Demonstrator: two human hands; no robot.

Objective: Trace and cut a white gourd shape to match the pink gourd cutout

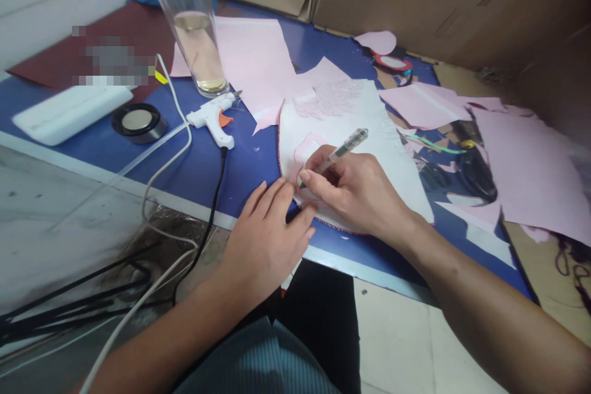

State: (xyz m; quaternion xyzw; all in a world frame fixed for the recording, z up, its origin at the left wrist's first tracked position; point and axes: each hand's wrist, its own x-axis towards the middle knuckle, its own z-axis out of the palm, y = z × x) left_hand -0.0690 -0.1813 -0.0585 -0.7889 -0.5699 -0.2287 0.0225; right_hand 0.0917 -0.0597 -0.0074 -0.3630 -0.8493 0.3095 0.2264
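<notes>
We grip the pen (339,151) in our right hand (360,194), its tip on the white sheet (392,154) beside the pink cutout (308,144). Our left hand (268,234) lies flat alongside, grasping nothing. If it presses too lightly, the sheet may skid.

A glossy clear plastic pen (346,146) is pictured over a matt white paper sheet (394,163) (smooth, uncoated); a tall clear glass tumbler (196,31) is shown shining.

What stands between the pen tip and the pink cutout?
Nothing visible. The right hand holds the pen with its tip at the pink cutout; the left hand rests beside it, on the white sheet.
</notes>
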